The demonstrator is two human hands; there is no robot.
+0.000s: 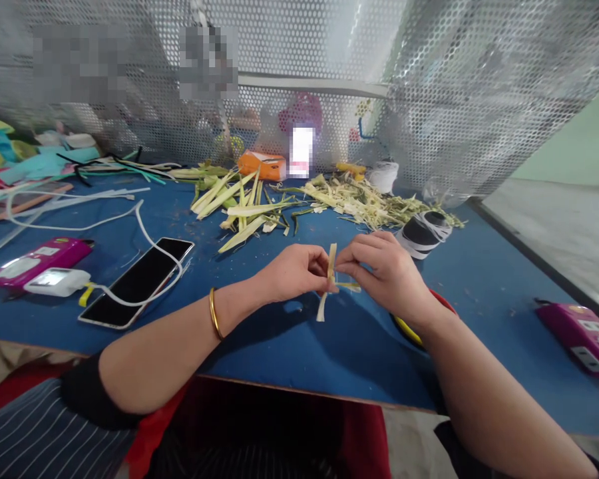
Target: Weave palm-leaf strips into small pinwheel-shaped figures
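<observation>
Over the blue table (289, 352), my left hand (302, 271) pinches a pale, husk-like leaf strip (332, 256) between thumb and fingers. The strip stands roughly upright, one end above the fingers and the other hanging below them. A thin side piece of it points right. Close beside it, my right hand (379, 263) has thumb and forefinger pressed together against the strip; its exact hold is partly hidden. Under my right forearm shows a curved yellow and red rim (409, 330), mostly covered. A black spool wound with white thread (424, 234) stands just beyond my right hand.
Behind my hands lie loose leaf strips (249, 209) and a shredded heap (364, 203). An orange packet (261, 165) sits before the perforated screen (304, 53). Leftward are a phone (140, 283), white cable and purple power strip (72, 251); another power strip (582, 332) lies right.
</observation>
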